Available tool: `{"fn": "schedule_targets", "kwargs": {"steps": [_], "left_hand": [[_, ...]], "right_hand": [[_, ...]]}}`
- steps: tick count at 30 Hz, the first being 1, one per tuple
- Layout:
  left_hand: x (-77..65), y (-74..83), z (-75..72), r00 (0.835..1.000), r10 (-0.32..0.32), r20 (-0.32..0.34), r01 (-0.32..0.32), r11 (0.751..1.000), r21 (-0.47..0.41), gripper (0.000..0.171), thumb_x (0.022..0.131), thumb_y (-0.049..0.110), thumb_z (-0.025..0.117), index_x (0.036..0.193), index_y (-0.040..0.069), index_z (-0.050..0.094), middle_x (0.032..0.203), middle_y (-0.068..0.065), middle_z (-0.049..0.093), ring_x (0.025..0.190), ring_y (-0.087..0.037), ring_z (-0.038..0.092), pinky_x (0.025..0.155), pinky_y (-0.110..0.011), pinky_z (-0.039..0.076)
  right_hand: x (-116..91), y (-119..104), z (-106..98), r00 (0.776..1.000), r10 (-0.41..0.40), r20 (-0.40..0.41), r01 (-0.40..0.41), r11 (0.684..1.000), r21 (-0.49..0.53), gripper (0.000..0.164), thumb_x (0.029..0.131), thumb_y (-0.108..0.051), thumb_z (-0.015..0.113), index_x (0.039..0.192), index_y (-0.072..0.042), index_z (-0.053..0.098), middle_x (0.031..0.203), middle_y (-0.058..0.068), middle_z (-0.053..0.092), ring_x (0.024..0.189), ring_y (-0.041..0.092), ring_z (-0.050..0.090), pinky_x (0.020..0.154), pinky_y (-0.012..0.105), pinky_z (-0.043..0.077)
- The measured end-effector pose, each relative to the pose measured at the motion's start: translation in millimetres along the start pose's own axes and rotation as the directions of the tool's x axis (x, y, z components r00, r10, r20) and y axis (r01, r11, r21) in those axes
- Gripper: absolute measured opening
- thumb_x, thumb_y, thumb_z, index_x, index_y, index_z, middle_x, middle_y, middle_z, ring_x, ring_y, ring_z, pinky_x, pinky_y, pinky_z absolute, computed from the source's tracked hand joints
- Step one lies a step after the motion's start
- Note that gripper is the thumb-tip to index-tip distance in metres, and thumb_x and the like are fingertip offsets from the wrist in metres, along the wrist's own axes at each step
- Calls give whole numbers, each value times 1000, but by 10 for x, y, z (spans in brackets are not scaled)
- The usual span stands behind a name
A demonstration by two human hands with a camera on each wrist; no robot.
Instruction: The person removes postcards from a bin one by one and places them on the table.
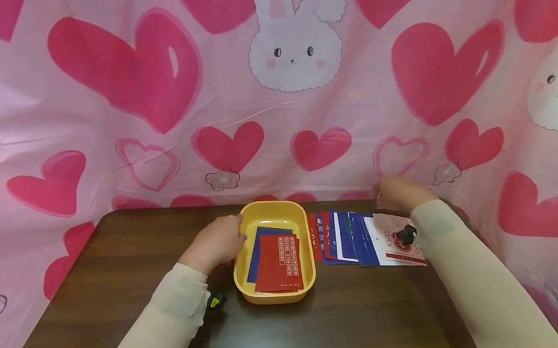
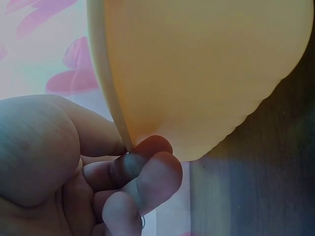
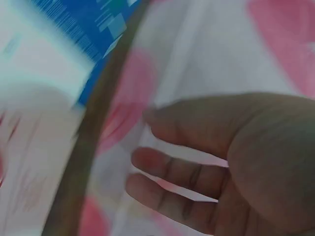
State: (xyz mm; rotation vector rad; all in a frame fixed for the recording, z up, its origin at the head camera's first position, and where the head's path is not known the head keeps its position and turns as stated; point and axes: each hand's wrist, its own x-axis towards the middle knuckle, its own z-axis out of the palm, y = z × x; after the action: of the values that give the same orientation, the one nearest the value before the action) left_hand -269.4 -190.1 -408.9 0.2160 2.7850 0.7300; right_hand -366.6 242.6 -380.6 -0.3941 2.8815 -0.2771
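Observation:
My left hand (image 1: 217,243) pinches the left rim of a yellow plastic tub (image 1: 277,298). In the left wrist view, thumb and curled fingertips meet at the edge of the tub (image 2: 197,73). Inside the tub lies a red card (image 1: 271,260) with white printed characters, over a blue card (image 1: 258,250). My right hand (image 1: 404,193) is just beyond the fanned cards, by the table's far edge. In the right wrist view, the right hand (image 3: 197,162) has its fingers extended, with thumb and fingers apart and nothing between them.
Right of the tub, overlapping cards form a row: red ones, blue cards (image 1: 364,239) and a pale pink card (image 1: 388,226) reading LUCK. The dark wooden table (image 1: 306,346) backs onto a pink curtain (image 1: 228,97) with hearts and rabbits. Small black devices (image 1: 216,301) sit at both wrists.

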Motion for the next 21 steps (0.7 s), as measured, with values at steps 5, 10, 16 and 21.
{"fn": "schedule_targets", "kwargs": {"steps": [5,10,16,21], "left_hand": [[12,-9,13,1000,-3,2,3,1000,2,65,105,23,67,161,0,43,97,-16,68,58,-23,70,53,-33,61],[1,-30,18,1000,2,9,-2,1000,-21,64,105,21,65,161,0,43,96,-16,67,59,-25,70,52,-33,61],[-16,-31,14,1000,14,5,-14,999,-40,62,106,21,63,161,0,43,93,-15,67,58,-25,69,51,-33,61],[-22,-42,8,1000,26,-2,-26,999,-40,61,106,20,63,160,0,44,91,-15,67,56,-26,69,49,-33,60]], "right_hand": [[-17,-459,-156,989,-149,-10,150,987,55,25,96,-25,76,112,-6,78,103,13,79,89,30,72,84,52,64],[-33,-1001,-290,965,-262,-7,262,960,98,26,97,-34,75,114,-14,78,110,9,80,97,27,72,91,51,62],[6,-1561,-324,948,-317,25,314,946,87,24,96,-36,78,113,-19,79,99,3,80,86,23,72,83,44,63],[111,-1928,-203,945,-309,108,297,948,115,29,94,-35,81,115,-15,78,99,7,78,84,26,72,75,40,64]]}}
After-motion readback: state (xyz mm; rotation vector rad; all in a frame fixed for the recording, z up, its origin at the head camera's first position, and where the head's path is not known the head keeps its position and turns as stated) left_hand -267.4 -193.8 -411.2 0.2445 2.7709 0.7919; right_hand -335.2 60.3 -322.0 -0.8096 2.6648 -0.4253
